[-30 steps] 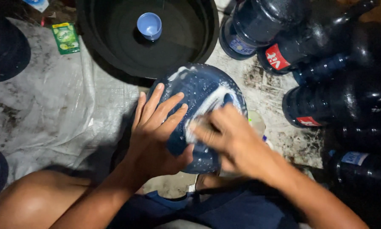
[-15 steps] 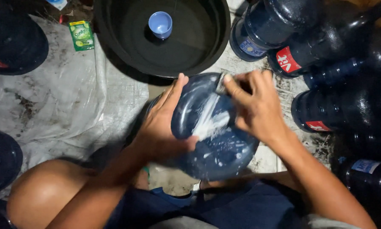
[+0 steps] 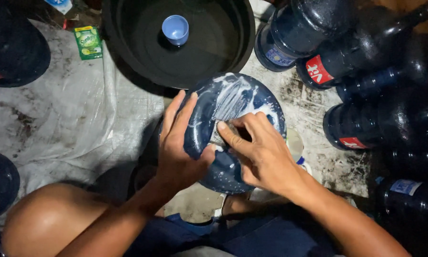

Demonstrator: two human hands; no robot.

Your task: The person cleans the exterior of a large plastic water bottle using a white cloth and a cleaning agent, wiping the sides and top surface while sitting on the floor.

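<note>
Soapy blue jug (image 3: 233, 102) gripped by left hand (image 3: 178, 147), right hand (image 3: 261, 152) fingers pressed on it; black basin (image 3: 128, 71) rim adj.

Dim, grimy concrete floor (image 3: 318, 114), wrinkled, possibly plastic, white sheet (image 3: 71, 114) on left.
</note>
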